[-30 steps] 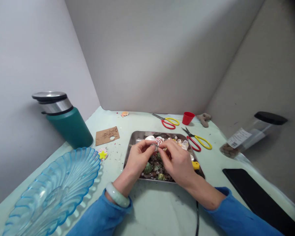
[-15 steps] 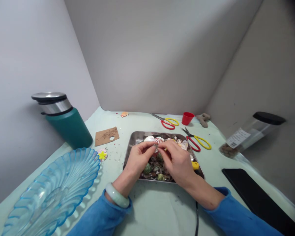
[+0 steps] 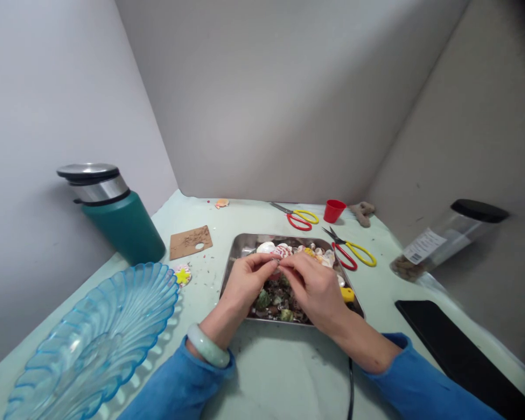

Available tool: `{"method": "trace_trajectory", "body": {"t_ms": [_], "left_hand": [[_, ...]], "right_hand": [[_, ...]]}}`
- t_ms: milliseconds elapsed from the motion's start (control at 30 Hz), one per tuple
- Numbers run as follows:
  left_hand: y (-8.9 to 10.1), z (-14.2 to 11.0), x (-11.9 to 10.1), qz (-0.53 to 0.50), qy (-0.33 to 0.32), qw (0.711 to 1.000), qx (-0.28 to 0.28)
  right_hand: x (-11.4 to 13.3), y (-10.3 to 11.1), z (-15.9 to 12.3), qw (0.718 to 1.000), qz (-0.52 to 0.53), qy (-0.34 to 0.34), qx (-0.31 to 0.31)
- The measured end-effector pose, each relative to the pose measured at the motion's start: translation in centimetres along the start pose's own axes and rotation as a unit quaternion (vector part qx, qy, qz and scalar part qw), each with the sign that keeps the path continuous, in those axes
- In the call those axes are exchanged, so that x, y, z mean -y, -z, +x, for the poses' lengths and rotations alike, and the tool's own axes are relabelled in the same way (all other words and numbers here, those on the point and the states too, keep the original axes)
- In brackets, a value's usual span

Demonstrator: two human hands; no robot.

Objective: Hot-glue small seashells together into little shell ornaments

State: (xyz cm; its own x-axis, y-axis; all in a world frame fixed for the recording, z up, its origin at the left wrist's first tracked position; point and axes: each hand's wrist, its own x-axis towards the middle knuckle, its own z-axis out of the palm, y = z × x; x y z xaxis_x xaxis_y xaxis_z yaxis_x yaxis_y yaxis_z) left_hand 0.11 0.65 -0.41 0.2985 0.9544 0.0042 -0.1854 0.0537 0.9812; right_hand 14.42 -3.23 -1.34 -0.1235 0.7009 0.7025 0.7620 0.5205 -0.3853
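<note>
Tiny greyish piece (image 3: 275, 262): pinched between fingertips of bare left hand (image 3: 245, 283) and bare right hand (image 3: 317, 286), above rectangular silver metal tray (image 3: 280, 321), toward its far edge; piece's long axis unresolved.

Two hands (image 3: 244, 281), one tray (image 3: 231, 262), two scissors (image 3: 341, 239), seemingly at least three shells (image 3: 282, 251).

My remote camera faced a small craft corner, I judged: plain grey walls (image 3: 266, 116) closely boxed in a pale green table (image 3: 284, 367) carrying two pairs of scissors (image 3: 342, 241), a metal tray (image 3: 240, 245) of seashells (image 3: 266, 248) and a crumb-scattered brown card (image 3: 184, 246).
</note>
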Motion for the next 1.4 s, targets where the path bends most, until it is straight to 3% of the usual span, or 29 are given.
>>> {"method": "trace_trajectory", "body": {"t_ms": [333, 1167, 1400], "left_hand": [[-0.12, -0.13, -0.14, -0.03, -0.015, 0.999, -0.002], [0.17, 0.08, 0.22, 0.001, -0.007, 1.0, -0.021], [0.16, 0.32, 0.57, 0.035, -0.05, 0.998, -0.009]], "right_hand": [[0.33, -0.07, -0.05, 0.999, -0.017, -0.018, -0.037], [0.1, -0.12, -0.29, 0.999, -0.023, -0.009, -0.023], [0.02, -0.16, -0.17, 0.999, -0.029, -0.005, -0.027]]}}
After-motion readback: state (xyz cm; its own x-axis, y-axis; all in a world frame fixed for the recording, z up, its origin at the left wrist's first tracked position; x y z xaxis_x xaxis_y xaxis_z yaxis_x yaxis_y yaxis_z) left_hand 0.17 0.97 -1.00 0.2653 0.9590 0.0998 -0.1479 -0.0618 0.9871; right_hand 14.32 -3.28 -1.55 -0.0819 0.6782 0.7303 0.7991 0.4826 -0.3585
